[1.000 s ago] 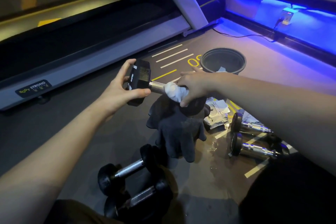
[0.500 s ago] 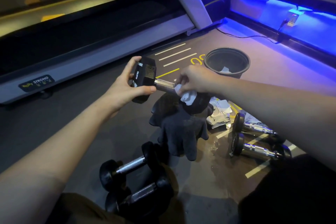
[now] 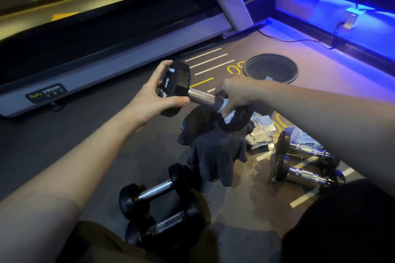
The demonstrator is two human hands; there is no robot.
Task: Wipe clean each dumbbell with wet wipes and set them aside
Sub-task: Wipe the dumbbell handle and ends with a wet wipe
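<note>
A hex dumbbell (image 3: pixel 188 92) is held above the floor, its head clamped by the left hand (image 3: pixel 154 96); rigid and likely heavy, it is best gripped there while a soft wet wipe (image 3: pixel 228 113) is pinched around the knurled handle by the right hand (image 3: pixel 237 94).

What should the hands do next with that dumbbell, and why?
Probably slide the wet wipe back along the handle toward the left hand. The right hand pinches it at the far end of the hex dumbbell, so the bare shiny stretch of bar may need another pass.
</note>
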